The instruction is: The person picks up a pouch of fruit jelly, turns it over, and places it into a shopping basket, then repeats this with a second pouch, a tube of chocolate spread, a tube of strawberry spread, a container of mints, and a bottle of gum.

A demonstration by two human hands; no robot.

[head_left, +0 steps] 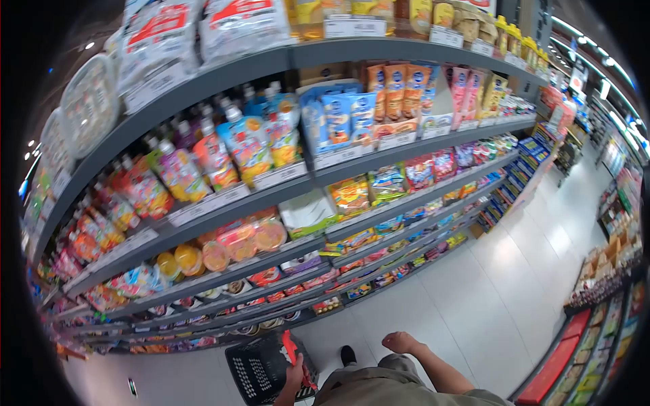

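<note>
Left hand (295, 371) gripped the red handle (291, 345) of a black shopping basket (261, 371), carried low beside the leg near the shelves (271, 186). Right hand (399, 342) hung free, loosely curled, holding nothing, above white floor (474, 291).

No text can be read for certain. The price tags (354, 27) along the shelf edges (223, 71) are too blurred, and so are the pack labels (338, 115).
</note>
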